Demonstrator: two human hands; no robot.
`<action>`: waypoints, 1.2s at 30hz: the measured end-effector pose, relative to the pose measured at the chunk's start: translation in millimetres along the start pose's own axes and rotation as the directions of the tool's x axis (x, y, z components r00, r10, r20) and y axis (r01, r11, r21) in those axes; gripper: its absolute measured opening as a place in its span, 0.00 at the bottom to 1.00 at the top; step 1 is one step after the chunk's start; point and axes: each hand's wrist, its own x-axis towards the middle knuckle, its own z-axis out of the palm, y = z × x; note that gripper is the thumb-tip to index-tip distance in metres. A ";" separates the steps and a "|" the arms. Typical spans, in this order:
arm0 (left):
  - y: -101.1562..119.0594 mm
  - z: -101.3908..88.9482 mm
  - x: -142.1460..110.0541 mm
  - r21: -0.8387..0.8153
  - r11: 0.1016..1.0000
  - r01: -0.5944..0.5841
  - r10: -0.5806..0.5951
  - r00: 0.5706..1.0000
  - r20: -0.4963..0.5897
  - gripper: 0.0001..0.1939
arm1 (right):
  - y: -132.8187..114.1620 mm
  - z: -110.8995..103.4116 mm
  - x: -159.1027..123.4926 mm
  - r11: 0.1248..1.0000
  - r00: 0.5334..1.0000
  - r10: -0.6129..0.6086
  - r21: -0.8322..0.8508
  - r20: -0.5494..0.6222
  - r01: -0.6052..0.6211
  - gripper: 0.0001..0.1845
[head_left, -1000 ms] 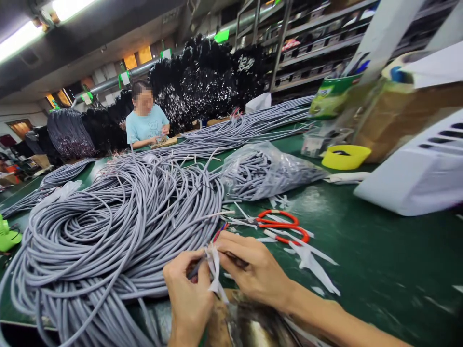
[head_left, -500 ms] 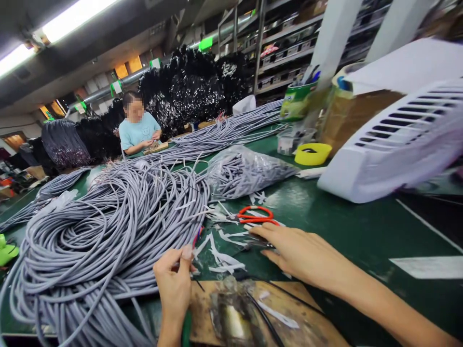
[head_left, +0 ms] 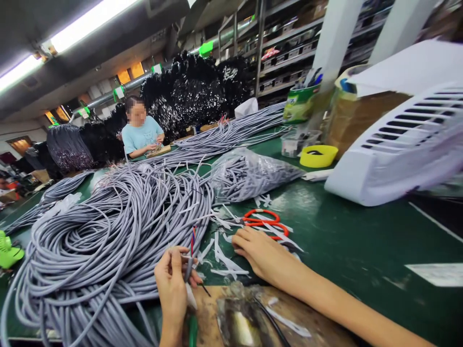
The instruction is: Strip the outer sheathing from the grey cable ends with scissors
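My left hand [head_left: 172,284] is closed around a grey cable [head_left: 188,270], near its end. Thin red and blue wires [head_left: 193,240] stick up from the cable's end, above my fingers. My right hand [head_left: 258,250] is over the table to the right, fingers loosely bent down, with nothing visible in it; its thumb is hidden. Just beyond it lie scissors with red handles [head_left: 265,218], among white strips [head_left: 226,260]. A stained wooden board [head_left: 307,315] is below both hands, bearing a blackened metal block [head_left: 240,323] and a black cord [head_left: 271,320].
A big coil of grey cable [head_left: 108,231] covers the left side. Behind the scissors are a plastic bag of short grey pieces [head_left: 249,176], a yellow tape ring [head_left: 318,156] and a white slatted housing [head_left: 390,154]. A co-worker [head_left: 142,130] sits across the green table [head_left: 361,241].
My right hand has moved left and away from a dark metal tool beside the scissors. In my left hand, the coloured wires now point more upright. The view has shifted slightly.
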 end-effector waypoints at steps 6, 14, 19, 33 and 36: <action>0.7 -5.0 -0.8 -0.085 0.995 0.045 -0.043 0.999 0.019 0.25 | 2.4 1.4 4.0 0.994 0.999 0.034 0.105 -0.001 -0.034 0.08; 0.7 -2.5 -2.9 0.075 0.988 -0.138 0.134 0.989 0.054 0.26 | -8.2 -15.9 13.3 0.917 0.954 0.242 0.363 -0.179 -0.165 0.10; 0.4 -0.1 -4.5 0.231 0.955 -0.187 0.160 0.978 0.131 0.16 | -53.8 -44.8 23.3 0.750 0.976 0.166 0.661 -0.140 -0.033 0.10; -0.9 3.1 -5.7 -0.014 0.990 -0.140 0.137 0.980 -0.145 0.17 | -80.4 -20.7 31.2 0.097 0.956 0.251 0.979 0.150 -0.179 0.15; -1.8 2.2 -5.4 -0.071 0.989 -0.131 0.118 0.979 -0.164 0.17 | -82.3 -19.4 31.6 0.082 0.936 0.306 0.975 0.171 -0.205 0.14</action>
